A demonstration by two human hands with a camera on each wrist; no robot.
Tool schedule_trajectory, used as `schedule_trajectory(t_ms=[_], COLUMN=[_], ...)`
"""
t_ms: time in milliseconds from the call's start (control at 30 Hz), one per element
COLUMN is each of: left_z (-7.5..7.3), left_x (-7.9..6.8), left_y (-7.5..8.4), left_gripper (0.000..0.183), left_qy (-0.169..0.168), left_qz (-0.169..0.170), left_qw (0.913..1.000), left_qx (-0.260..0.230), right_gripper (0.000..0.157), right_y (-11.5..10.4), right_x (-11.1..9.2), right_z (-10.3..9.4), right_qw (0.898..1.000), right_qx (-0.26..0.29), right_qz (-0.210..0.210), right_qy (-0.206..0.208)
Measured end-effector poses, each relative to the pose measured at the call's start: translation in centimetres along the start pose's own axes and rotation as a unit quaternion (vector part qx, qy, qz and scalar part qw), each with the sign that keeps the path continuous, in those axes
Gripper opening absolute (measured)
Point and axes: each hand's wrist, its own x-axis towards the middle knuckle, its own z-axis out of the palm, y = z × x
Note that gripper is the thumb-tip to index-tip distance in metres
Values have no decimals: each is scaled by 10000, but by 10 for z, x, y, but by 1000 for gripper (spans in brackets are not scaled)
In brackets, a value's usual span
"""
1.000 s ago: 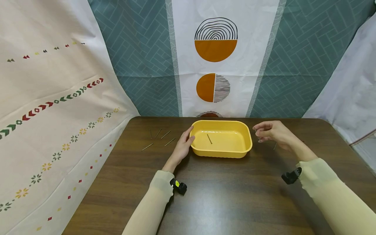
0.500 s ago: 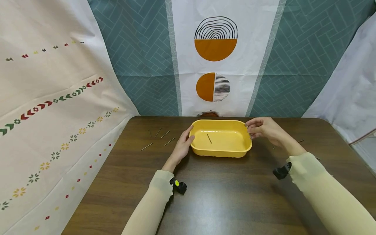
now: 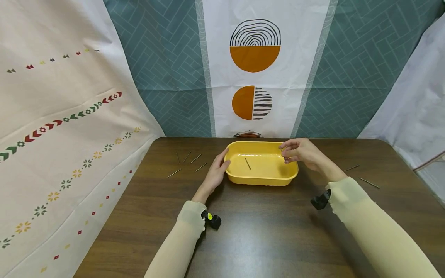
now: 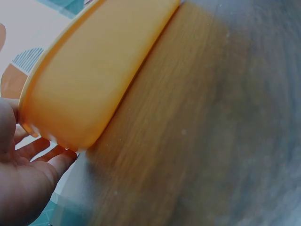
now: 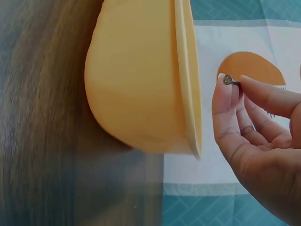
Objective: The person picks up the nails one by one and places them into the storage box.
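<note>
A yellow plastic basin (image 3: pixel 262 181) stands on the brown table, with one nail (image 3: pixel 248 163) lying inside. My left hand (image 3: pixel 216 172) holds the basin's left end, its fingers against the outer wall in the left wrist view. My right hand (image 3: pixel 300 153) is over the basin's right rim. Between thumb and fingertip it pinches a nail (image 5: pixel 227 79), whose round head faces the right wrist camera; most of the shank is hidden. Two more nails, a farther one (image 3: pixel 352 168) and a nearer one (image 3: pixel 369 183), lie on the table beyond my right hand.
Several loose nails (image 3: pixel 174 173) lie spread on the table (image 3: pixel 250 227) left of the basin. Behind the table's far edge hangs a patterned cloth (image 3: pixel 255 104). A cream embroidered cloth (image 3: pixel 69 154) borders the left side.
My right hand has moved left from the table beside the basin to over its right rim, carrying the nail. Nails formerly behind the right arm now show. My left hand has stayed put.
</note>
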Motion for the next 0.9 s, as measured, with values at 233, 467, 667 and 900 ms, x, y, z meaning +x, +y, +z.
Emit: schedule_trajectory(t_ms=[233, 467, 667, 900], left_z=[0, 1, 1, 0], left_x=[0, -3, -1, 0], left_y=[0, 5, 1, 0], left_gripper=[54, 53, 53, 54], left_qy=[-24, -7, 0, 7], left_qz=[33, 90, 64, 96], left_qw=[10000, 10000, 10000, 10000], left_qx=[0, -12, 54, -8], right_gripper=[38, 39, 38, 37], right_y=[-1, 1, 2, 3], right_x=[8, 16, 22, 32], right_z=[13, 23, 30, 42], right_qw=[9995, 9989, 9979, 9959], right_qx=[314, 463, 648, 885], right_qz=[-40, -26, -31, -6], right_qy=[-35, 0, 42, 171])
